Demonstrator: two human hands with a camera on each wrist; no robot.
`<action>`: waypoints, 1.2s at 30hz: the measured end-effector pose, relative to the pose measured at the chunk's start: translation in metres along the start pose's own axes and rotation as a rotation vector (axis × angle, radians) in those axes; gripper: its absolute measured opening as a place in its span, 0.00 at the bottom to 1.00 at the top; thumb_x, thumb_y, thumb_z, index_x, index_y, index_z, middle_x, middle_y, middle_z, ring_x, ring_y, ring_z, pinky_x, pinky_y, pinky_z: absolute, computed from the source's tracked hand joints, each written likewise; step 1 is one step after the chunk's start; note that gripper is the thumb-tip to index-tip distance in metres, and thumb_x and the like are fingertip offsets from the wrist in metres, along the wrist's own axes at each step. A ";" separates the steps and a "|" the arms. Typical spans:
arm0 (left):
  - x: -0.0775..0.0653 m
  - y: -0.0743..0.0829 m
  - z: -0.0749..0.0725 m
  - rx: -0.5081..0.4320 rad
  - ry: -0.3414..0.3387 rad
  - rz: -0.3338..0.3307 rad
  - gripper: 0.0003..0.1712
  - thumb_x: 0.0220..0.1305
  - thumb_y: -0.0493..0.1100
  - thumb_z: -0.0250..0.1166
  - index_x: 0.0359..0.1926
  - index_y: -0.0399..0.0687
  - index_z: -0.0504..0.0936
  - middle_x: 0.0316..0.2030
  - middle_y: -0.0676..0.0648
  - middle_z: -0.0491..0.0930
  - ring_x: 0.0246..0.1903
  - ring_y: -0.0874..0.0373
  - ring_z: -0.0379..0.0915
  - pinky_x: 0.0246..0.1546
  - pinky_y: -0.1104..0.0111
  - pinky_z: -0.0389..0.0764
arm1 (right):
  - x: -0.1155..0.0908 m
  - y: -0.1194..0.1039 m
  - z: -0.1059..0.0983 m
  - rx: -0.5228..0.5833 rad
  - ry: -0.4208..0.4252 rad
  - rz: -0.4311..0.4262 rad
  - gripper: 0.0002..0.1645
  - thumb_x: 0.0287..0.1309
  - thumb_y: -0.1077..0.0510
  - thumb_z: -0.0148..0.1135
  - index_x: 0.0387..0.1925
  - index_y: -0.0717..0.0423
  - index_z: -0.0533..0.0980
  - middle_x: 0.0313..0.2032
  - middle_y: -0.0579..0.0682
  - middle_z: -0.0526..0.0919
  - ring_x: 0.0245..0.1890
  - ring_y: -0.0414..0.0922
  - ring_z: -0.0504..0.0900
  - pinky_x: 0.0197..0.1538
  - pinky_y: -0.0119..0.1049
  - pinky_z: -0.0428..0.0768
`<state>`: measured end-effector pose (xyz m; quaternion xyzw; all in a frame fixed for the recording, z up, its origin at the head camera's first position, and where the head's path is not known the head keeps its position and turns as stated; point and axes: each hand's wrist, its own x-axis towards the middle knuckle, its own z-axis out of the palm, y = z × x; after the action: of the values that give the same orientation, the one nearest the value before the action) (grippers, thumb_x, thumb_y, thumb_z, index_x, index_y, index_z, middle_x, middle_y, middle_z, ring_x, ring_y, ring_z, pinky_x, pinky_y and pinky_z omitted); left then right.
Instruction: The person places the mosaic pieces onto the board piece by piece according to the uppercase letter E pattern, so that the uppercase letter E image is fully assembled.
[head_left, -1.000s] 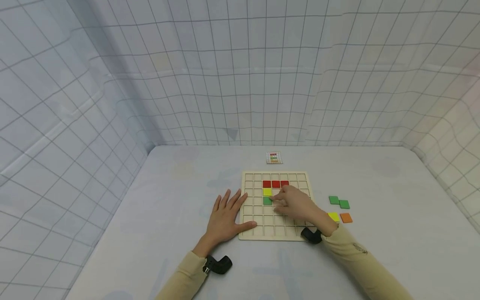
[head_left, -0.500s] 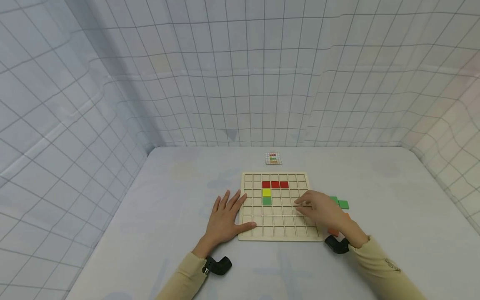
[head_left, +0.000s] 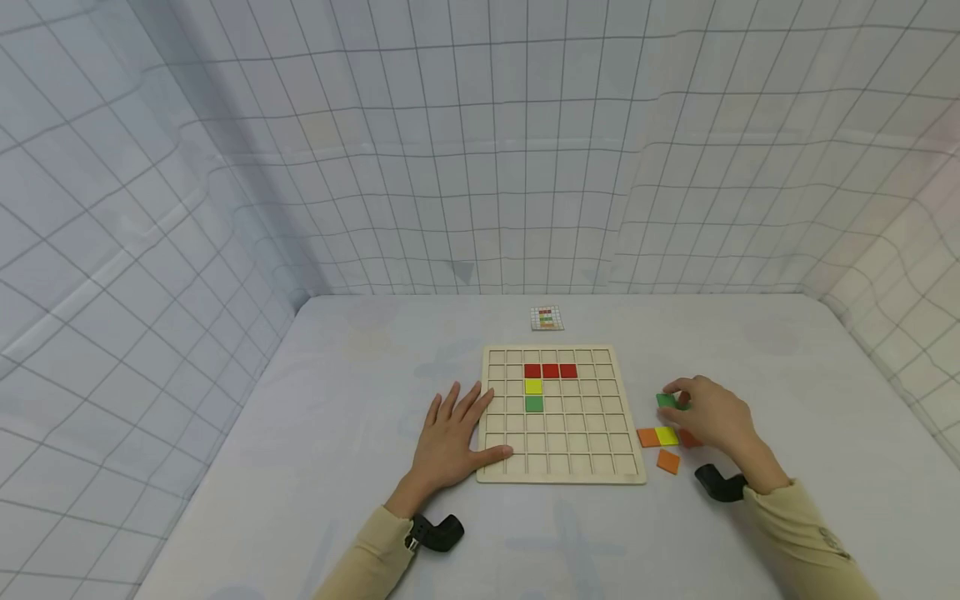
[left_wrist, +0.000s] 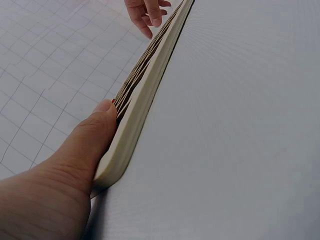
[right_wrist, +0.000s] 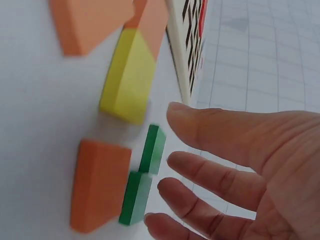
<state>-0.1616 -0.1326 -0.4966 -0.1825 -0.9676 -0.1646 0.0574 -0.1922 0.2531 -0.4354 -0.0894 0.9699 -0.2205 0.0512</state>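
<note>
My left hand (head_left: 447, 442) rests with spread fingers on the left edge of a pale grid board (head_left: 562, 478); its thumb (left_wrist: 92, 132) lies over the board's rim in the left wrist view. Set in the grid are a row of red tiles (head_left: 551, 371), a yellow tile (head_left: 533, 387) and a green tile (head_left: 534, 404). Right of the board, my right hand (head_left: 716, 417) hovers at two loose green tiles (head_left: 664, 402). In the right wrist view its fingers and thumb stand apart, with a gap to the green tiles (right_wrist: 135, 200) and nothing held.
Near the board's right edge lie an orange tile (head_left: 648, 437) touching a yellow tile (head_left: 666, 436), a second orange tile (head_left: 668, 462) below, and a darker orange tile (head_left: 688, 438) partly under my right hand. A small patterned card (head_left: 547, 318) lies behind the board.
My right hand has left the green tile in the grid and moved right, off the board, to the loose green tiles. The left hand stays in place.
</note>
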 end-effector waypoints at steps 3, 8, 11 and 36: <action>0.000 0.000 0.001 0.005 -0.003 -0.003 0.53 0.53 0.77 0.54 0.74 0.57 0.54 0.72 0.51 0.50 0.72 0.48 0.33 0.68 0.52 0.35 | 0.000 0.005 -0.002 -0.004 -0.020 0.019 0.26 0.53 0.51 0.68 0.47 0.65 0.78 0.32 0.54 0.78 0.27 0.47 0.74 0.24 0.38 0.73; 0.000 -0.001 0.001 0.003 -0.002 -0.001 0.53 0.53 0.77 0.54 0.74 0.57 0.54 0.72 0.51 0.49 0.72 0.48 0.34 0.68 0.52 0.35 | 0.001 0.007 -0.002 0.000 -0.010 0.017 0.23 0.53 0.53 0.68 0.45 0.66 0.79 0.32 0.55 0.77 0.27 0.47 0.74 0.24 0.39 0.73; -0.001 -0.001 0.001 0.004 -0.003 -0.001 0.53 0.53 0.77 0.54 0.74 0.57 0.54 0.72 0.51 0.49 0.72 0.48 0.34 0.68 0.52 0.35 | 0.003 0.006 -0.001 0.003 0.003 0.016 0.20 0.53 0.54 0.68 0.43 0.66 0.80 0.32 0.55 0.77 0.27 0.47 0.73 0.25 0.39 0.73; 0.000 0.001 0.000 0.005 -0.002 -0.002 0.53 0.53 0.76 0.55 0.74 0.56 0.54 0.72 0.50 0.50 0.71 0.47 0.34 0.68 0.51 0.36 | 0.006 -0.011 0.013 0.216 0.011 -0.001 0.09 0.51 0.62 0.69 0.29 0.58 0.75 0.30 0.51 0.81 0.27 0.46 0.76 0.26 0.37 0.74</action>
<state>-0.1609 -0.1320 -0.4961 -0.1816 -0.9683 -0.1618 0.0566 -0.1946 0.2370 -0.4429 -0.0826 0.9408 -0.3241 0.0551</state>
